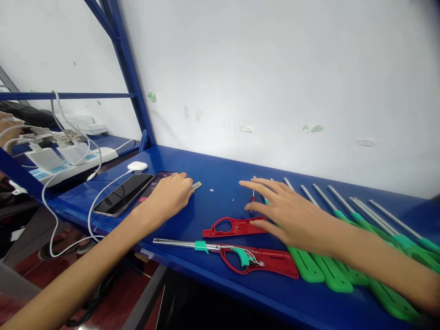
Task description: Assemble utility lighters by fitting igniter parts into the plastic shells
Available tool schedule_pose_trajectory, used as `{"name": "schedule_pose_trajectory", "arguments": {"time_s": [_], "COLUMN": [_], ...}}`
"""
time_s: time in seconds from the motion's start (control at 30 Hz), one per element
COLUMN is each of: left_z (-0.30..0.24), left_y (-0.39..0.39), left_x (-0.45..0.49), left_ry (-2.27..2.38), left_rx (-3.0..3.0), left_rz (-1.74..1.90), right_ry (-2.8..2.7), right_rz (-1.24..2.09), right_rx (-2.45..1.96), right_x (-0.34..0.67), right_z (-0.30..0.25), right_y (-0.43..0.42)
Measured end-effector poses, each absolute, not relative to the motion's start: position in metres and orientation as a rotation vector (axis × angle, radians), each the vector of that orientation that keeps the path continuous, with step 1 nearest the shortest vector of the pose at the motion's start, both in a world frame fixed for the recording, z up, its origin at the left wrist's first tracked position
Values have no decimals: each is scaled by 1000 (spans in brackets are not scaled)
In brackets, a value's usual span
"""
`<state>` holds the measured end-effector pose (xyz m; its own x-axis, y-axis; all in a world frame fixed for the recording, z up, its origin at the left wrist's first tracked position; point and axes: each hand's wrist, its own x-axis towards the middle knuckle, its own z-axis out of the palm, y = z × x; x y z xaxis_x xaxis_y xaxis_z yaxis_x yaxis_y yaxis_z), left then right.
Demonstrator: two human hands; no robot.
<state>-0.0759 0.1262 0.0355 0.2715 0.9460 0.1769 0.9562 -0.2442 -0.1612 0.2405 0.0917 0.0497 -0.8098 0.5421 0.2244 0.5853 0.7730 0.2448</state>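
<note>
My left hand (173,192) is closed around a small pale, oblong piece (196,185), its end sticking out past the fingers; the rest is hidden. My right hand (278,204) is open, fingers spread above a small screwdriver (252,199) with a dark red handle. Below it lies an empty red lighter half-shell (237,226). Nearer the front edge is an opened red gas lighter (261,260) with a metal tube, a teal trigger and white wires showing. A tiny metal pin (233,200) and a small white bit (211,190) lie between my hands.
Several green lighters (330,272) with metal tubes lie at the right, partly under my right forearm. To the left are a dark phone (123,195), a second phone (147,190) partly under my left hand, a white earbud case (137,166) and a power strip (103,158) with cables.
</note>
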Motion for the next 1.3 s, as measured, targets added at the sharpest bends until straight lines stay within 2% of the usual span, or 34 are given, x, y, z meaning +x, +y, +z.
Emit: {"name": "schedule_pose_trajectory", "arguments": {"time_s": [0.17,0.47,0.67,0.87,1.03,1.17,1.3], "left_z": [28,57,59,24,11,11,9], "left_y": [122,91,99,151,180,182,175], "left_x": [-75,-63,-46,-57,-61,-59,-56], "left_ry": [-1820,-1526,-1448,-1593,-1690,-1722,-1699], "left_rx": [-2315,-2580,-2721,-2818,-2880,-2883,-2849], "left_rz": [-106,-761,-1039,-740,-578,-530,-518], "right_ry": [-2801,-2786,-2728,-2501,-2316,-2180,-2034], "right_rz": [-467,-293,-284,-376,-357,-339,-153], "right_rx": [-877,-719,-862,-1111,-1285,-1242,-1218], "right_x": [228,160,193,266,313,312,280], "right_z": [55,72,93,87,39,3,0], "right_y": [112,140,120,73,16,-8,-12]}}
